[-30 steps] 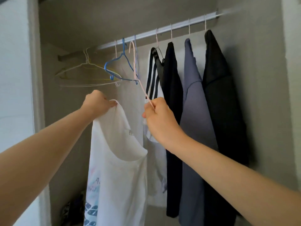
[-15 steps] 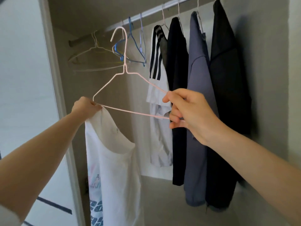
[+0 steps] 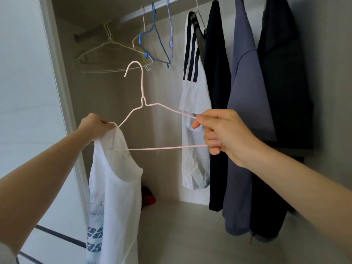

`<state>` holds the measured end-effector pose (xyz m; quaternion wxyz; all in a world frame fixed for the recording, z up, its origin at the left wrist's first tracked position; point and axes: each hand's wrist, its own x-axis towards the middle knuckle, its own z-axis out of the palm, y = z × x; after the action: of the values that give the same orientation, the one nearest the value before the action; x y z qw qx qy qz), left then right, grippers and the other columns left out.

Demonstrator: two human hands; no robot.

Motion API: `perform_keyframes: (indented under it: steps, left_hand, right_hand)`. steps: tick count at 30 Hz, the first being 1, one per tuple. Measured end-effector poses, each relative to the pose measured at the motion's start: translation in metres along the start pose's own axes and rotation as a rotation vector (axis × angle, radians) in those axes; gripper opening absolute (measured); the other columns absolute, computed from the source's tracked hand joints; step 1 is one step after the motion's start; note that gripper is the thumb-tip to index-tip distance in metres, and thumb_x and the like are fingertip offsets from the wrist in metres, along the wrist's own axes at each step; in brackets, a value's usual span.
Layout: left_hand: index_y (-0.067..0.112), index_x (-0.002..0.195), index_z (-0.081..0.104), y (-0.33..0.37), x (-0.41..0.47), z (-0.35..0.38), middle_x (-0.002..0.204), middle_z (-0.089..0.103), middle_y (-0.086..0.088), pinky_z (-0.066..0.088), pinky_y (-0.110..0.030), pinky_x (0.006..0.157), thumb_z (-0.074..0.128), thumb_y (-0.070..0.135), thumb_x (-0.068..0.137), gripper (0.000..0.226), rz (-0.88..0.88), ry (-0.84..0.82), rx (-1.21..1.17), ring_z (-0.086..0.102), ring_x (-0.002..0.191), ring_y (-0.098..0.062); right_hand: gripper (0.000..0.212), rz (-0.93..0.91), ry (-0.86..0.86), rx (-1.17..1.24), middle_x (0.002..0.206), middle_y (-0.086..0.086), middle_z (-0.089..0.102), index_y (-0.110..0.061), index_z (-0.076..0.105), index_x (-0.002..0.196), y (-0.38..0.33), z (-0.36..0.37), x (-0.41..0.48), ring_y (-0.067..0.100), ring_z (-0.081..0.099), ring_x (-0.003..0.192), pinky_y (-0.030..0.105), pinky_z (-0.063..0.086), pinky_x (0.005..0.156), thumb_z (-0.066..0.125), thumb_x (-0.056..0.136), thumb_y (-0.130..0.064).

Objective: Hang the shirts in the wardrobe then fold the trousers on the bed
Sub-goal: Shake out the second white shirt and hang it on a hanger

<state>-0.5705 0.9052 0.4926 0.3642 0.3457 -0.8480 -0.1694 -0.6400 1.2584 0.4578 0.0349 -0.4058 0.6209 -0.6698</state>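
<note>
Shirt-hanging is the step in hand: the left hand [image 3: 95,124] pinches the collar of a limp white printed shirt [image 3: 114,187] at seven o'clock, while the right hand [image 3: 222,132], at three o'clock, curls round one end of a thin pink wire hanger [image 3: 142,92] whose other tip sits inside the neck opening. Next, I judge, the wire must seat under both shoulders, then hook the smooth rail [image 3: 133,15] at twelve.

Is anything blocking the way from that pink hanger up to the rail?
Only empty hangers crowd the rail straight above the pink hanger and white shirt; a bare stretch seems free beside the striped shirt.
</note>
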Motion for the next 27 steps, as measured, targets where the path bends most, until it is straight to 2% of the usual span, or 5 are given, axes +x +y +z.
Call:
perform_keyframes:
  steps: [6,16,19,22,27]
  left_hand:
    - [0.008,0.068,0.067,0.02,-0.006,0.009,0.061,0.049,-0.005,0.033,-0.023,0.05,0.069,0.028,0.09,0.03,0.098,-0.053,-0.12,0.042,0.054,-0.019]
    - [-0.004,0.101,0.071,0.053,-0.017,-0.01,0.086,0.07,-0.012,0.055,-0.02,0.053,0.069,0.015,0.09,0.022,0.132,-0.221,-0.648,0.069,0.065,-0.017]
    - [0.007,0.107,0.074,0.051,-0.017,-0.015,0.098,0.072,-0.014,0.057,-0.023,0.067,0.068,0.023,0.092,0.023,0.352,-0.241,-0.507,0.07,0.083,-0.021]
    - [0.016,0.102,0.075,0.046,-0.014,-0.018,0.095,0.063,-0.012,0.044,-0.028,0.075,0.062,0.033,0.095,0.023,0.612,-0.032,-0.071,0.056,0.091,-0.024]
    - [0.009,0.09,0.071,0.041,-0.02,-0.023,0.081,0.061,-0.008,0.042,-0.023,0.067,0.064,0.026,0.094,0.019,0.62,-0.182,-0.421,0.051,0.072,-0.011]
  right_hand:
    - [0.02,0.029,0.017,0.02,0.045,-0.004,0.026,-0.003,0.06,0.086,0.018,0.026,0.017,0.011,0.025,0.038,0.02,0.032,0.037,0.048,0.098,-0.014]
    - [0.021,-0.058,0.073,0.135,0.045,-0.003,0.026,0.001,0.059,0.085,0.038,0.042,0.026,0.013,0.024,0.041,0.024,0.033,0.036,0.049,0.099,-0.012]
    - [0.023,-0.086,0.104,0.218,0.047,-0.001,0.024,0.0,0.058,0.082,0.038,0.041,0.027,0.014,0.024,0.041,0.022,0.031,0.036,0.049,0.099,-0.013]
    - [0.025,-0.097,0.111,0.302,0.046,-0.001,0.023,-0.001,0.057,0.079,0.041,0.039,0.027,0.013,0.023,0.04,0.02,0.03,0.036,0.048,0.1,-0.013]
    - [0.031,-0.06,0.047,0.395,0.045,0.003,0.032,-0.002,0.058,0.074,0.048,0.03,0.029,0.014,0.033,0.037,0.018,0.03,0.033,0.049,0.098,-0.018]
